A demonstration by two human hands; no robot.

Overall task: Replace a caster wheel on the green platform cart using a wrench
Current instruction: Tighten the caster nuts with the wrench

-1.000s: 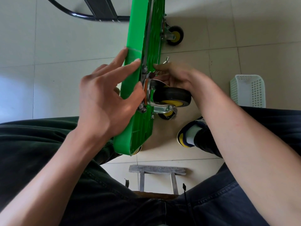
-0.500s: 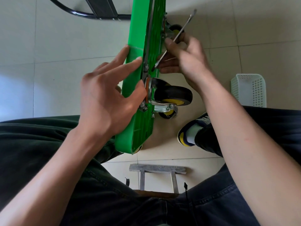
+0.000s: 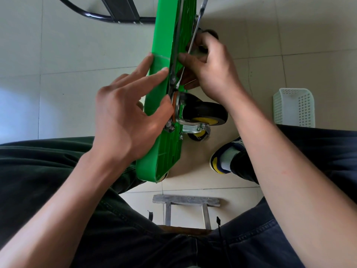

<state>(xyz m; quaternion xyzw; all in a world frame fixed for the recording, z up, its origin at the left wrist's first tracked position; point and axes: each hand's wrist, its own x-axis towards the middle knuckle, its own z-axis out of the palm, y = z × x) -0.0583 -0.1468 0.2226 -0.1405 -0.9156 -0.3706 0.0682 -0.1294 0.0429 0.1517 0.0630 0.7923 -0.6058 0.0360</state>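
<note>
While tipped on edge between the knees, green platform cart [image 3: 164, 45] is steadied by left hand [image 3: 123, 117], fingers straight against its deck. Just right of that hand: black caster wheel [image 3: 205, 113]. Beyond it, right hand [image 3: 210, 68] grips wrench [image 3: 194, 33], head apparently on a bolt.

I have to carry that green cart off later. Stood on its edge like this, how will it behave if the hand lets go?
Likely to tip: the cart stands on a thin edge, steadied by the left hand flat against the deck. Probably stiff, since ribs show on its underside. The caster wheel sticks out to one side, so it would probably lean that way.
</note>
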